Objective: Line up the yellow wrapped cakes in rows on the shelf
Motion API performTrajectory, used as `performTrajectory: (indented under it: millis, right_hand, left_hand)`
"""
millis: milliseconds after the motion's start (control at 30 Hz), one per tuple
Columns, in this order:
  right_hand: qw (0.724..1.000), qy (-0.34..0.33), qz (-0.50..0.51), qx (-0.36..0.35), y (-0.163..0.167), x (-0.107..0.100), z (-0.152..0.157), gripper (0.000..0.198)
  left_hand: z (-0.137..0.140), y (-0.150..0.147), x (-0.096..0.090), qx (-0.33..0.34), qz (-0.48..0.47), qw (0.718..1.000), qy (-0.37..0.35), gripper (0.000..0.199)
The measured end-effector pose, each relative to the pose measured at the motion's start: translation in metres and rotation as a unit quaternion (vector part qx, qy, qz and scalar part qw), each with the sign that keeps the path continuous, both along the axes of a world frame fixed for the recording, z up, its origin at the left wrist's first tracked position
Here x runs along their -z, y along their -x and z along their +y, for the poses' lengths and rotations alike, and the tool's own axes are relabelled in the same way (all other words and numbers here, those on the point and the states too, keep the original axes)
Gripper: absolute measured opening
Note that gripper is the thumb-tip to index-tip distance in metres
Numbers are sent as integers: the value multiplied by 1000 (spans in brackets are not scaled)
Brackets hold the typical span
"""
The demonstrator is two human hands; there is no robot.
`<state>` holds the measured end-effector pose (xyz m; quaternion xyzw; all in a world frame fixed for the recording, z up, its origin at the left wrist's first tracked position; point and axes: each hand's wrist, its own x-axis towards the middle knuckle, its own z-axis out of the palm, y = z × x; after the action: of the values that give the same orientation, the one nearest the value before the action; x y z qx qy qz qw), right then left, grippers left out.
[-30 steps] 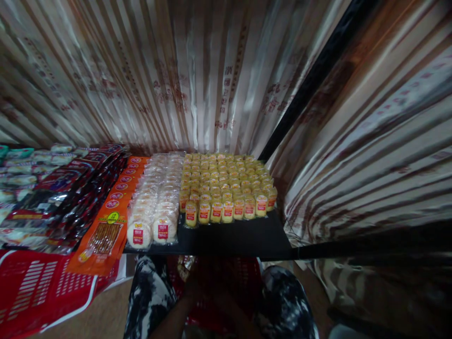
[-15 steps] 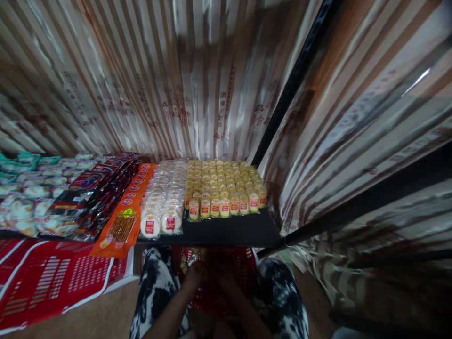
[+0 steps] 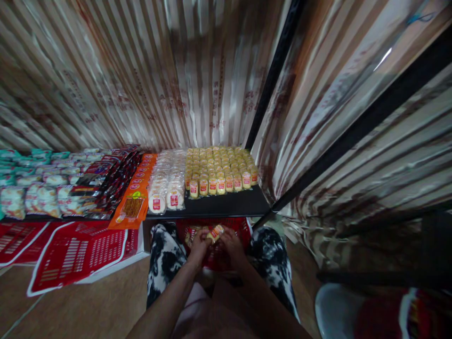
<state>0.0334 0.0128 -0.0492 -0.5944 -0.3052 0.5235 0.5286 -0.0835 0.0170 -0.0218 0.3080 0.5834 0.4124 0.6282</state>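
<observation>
Between my knees, my left hand (image 3: 199, 245) and my right hand (image 3: 231, 241) both grip a small yellow wrapped snack cake (image 3: 215, 233) with a red and white label. The fingers of each hand close on one end of it. Below the hands is a red basket (image 3: 243, 228), partly hidden under the shelf edge, with more wrapped snacks (image 3: 191, 234) at its left side. On the black shelf (image 3: 226, 205) ahead, similar yellow wrapped cakes (image 3: 221, 169) stand in tight rows, their front labels facing me.
Left of the cakes lie clear packs of round white crackers (image 3: 165, 183), an orange snack bag (image 3: 132, 197), dark red packets (image 3: 116, 174) and white packets (image 3: 42, 197). Red baskets (image 3: 81, 249) sit below left. A slanting black post (image 3: 273, 75) and striped sheeting (image 3: 197, 84) enclose the shelf.
My hands have come up out of the dark below the shelf, and the yellow snack cake now shows between them. The view has shifted, so the shelf appears higher.
</observation>
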Motion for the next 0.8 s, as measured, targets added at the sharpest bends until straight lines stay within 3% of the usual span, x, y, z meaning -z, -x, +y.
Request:
performTrajectory:
  millis: [133, 233, 500, 800]
  right_hand:
    - [999, 10, 49, 21, -3, -19, 3, 46]
    - [999, -21, 46, 17, -3, -28, 4, 45]
    - [996, -87, 4, 15, -10, -30, 3, 40]
    - [991, -109, -79, 18, -37, -48, 6, 43]
  left_hand:
    - [1, -2, -9, 23, 34, 998, -57, 24]
    - [2, -3, -11, 53, 64, 991, -101, 21]
    - [5, -15, -17, 96, 180, 966, -161, 16]
    - [14, -40, -33, 158, 169, 946, -226, 4]
